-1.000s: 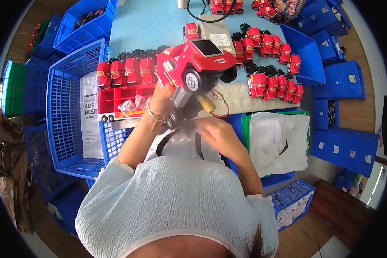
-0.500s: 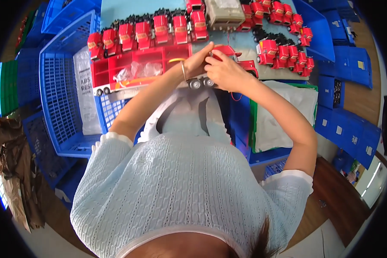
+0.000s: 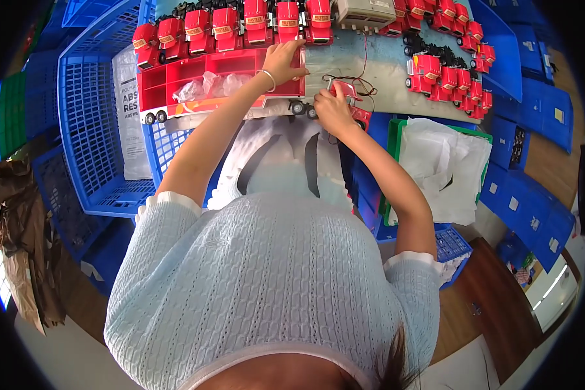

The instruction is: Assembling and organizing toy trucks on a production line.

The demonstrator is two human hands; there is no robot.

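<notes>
A long toy truck trailer [image 3: 234,104] lies across the near side of the table, its red compartments facing up with clear plastic bags [image 3: 211,86] in them. Over its right end is my left hand [image 3: 281,64], fingers stretched out and thumb apart, touching the red end part. My right hand [image 3: 335,112] is closed around a red toy truck cab [image 3: 360,116] just beyond the black wheels [image 3: 303,109] at that end. The fingers hide much of the cab and its join with the trailer.
Rows of red toy truck cabs [image 3: 226,27] stand along the back, with more cabs [image 3: 428,67] at the right. Between them sits a beige box [image 3: 364,14] with thin wires [image 3: 368,88]. Blue crates [image 3: 78,143] stand left; white sheets [image 3: 435,172] lie in a green-edged tray at right.
My hands were close together at the cab and have parted. The left has moved up and left onto the trailer's end; the right has come lower with the cab, baring the wires behind.
</notes>
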